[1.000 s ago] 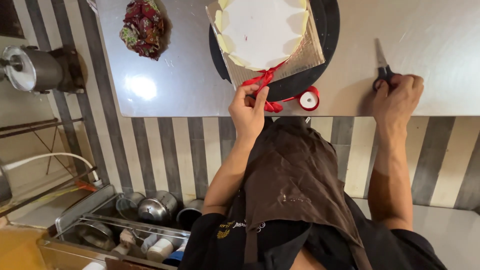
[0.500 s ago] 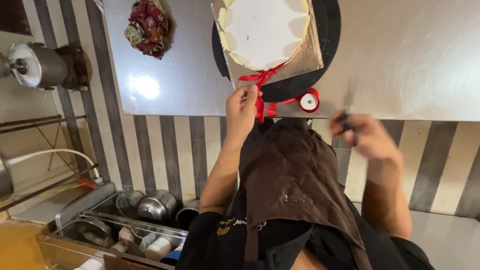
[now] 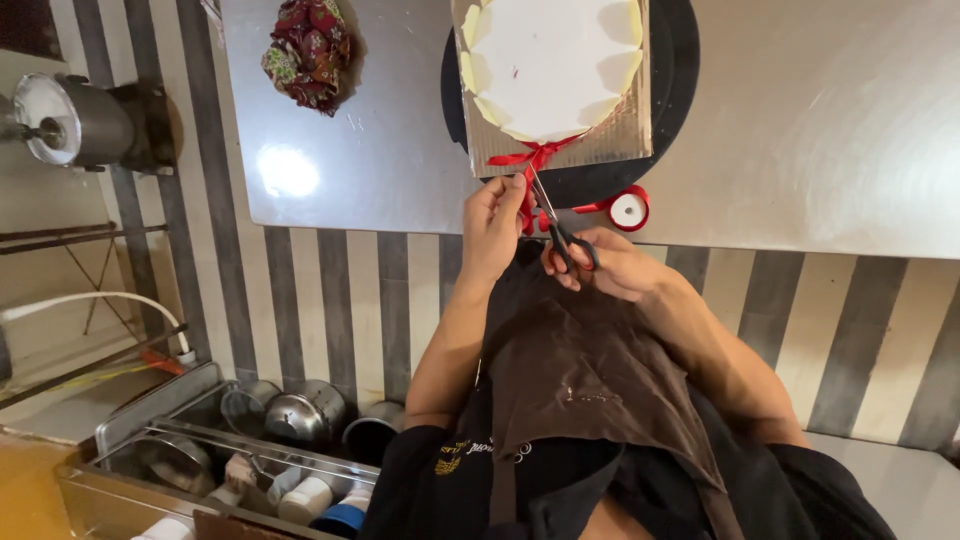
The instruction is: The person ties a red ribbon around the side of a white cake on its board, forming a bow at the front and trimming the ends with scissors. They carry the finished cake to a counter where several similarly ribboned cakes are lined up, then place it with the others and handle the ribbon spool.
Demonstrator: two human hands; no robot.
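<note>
Glossy steel table (image 3: 820,130), satin ribbon (image 3: 530,158), matt cloth apron (image 3: 590,370), cardboard base (image 3: 620,140).

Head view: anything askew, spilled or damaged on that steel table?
Nothing stands out. The white cake sits square on its gold board, the red ribbon is tied at the front, the ribbon spool is beside it. A crumpled patterned cloth lies aside.

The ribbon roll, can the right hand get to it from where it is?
Probably yes. The red ribbon roll lies on the steel table just beyond the right hand, nothing between, though that hand holds scissors.
</note>
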